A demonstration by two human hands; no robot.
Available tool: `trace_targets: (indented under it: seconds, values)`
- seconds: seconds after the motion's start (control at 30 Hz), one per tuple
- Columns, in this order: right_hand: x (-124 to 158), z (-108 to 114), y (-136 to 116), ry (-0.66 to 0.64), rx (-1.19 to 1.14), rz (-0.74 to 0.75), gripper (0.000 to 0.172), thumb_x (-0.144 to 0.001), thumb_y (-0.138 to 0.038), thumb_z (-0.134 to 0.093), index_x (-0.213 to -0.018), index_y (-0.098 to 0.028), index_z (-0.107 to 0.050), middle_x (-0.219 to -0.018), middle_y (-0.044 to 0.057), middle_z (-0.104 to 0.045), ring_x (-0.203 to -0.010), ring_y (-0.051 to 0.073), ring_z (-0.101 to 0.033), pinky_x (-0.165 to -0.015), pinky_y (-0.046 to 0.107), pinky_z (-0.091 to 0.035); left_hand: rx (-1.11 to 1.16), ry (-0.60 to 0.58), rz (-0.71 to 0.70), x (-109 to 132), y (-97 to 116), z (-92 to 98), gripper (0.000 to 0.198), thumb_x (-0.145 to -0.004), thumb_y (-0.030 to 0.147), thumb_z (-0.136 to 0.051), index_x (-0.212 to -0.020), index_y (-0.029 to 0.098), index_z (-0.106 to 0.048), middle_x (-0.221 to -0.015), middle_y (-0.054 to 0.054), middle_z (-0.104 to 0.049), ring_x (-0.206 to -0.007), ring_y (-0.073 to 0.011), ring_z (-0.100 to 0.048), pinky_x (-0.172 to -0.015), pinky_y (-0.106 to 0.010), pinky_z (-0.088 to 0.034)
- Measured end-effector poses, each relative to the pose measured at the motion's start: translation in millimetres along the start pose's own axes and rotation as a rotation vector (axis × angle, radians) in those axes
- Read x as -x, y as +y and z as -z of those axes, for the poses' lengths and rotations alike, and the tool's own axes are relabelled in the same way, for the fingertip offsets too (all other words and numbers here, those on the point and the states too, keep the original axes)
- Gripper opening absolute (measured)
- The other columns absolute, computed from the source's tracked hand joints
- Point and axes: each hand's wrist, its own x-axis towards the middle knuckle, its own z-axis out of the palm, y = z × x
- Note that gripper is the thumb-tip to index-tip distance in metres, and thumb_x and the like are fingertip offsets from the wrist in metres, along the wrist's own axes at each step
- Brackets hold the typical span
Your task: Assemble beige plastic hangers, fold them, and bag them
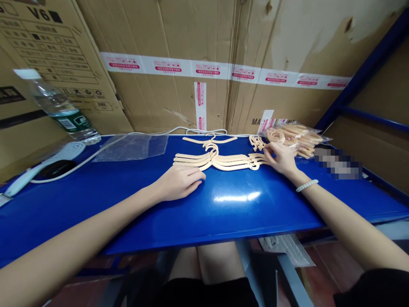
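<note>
Several peach-coloured clothes hangers (231, 163) lie side by side on the blue table, their hooks overlapping in the middle. Behind them is one more separate hanger (194, 140). My left hand (183, 182) rests over the left arm of the nearest hanger, fingers curled onto it. At the right end of the row, my right hand (281, 157) is closed in a pinch beside small peach-coloured pieces (254, 161); its fingertips hide what they hold. More small pieces (256, 143) lie just behind, touching a clear plastic bag (298, 138) full of similar peach-coloured parts.
A water bottle (68, 117) leans at the back left, near a pale-handled brush-like tool (47, 164) and a white cable (79, 164). A flat clear plastic bag (134, 147) lies behind my left hand. Large cardboard boxes (169, 34) stand along the table's back edge.
</note>
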Motion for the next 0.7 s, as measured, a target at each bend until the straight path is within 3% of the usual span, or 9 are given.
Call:
trace_targets:
  seconds: [0.17, 0.7]
  values:
    - [1.4, 2.9, 5.2, -0.052, -0.069, -0.165, 0.021, -0.094, -0.035, -0.048, -0.082, -0.022, -0.060, -0.069, 0.006, -0.064, -0.063, 0.021, -0.058, -0.060, 0.032, -0.041, -0.002, 0.005, -0.003, -0.5, -0.3, 0.8, 0.020, -0.102, 0.021, -0.045, -0.101, 0.019, -0.065, -0.093, -0.002, -0.074, -0.082, -0.0168, -0.071, -0.071, -0.029, -0.051]
    - [1.9, -0.7, 6.6, -0.109, -0.095, -0.189, 0.023, -0.090, -0.035, -0.048, -0.082, -0.019, -0.063, -0.060, 0.003, -0.060, -0.051, 0.017, -0.050, -0.054, 0.030, -0.036, -0.023, 0.009, -0.018, -0.7, 0.1, 2.2, 0.022, -0.103, 0.022, -0.044, -0.099, 0.019, -0.065, -0.091, -0.002, -0.074, -0.079, -0.0161, -0.070, -0.070, -0.027, -0.049]
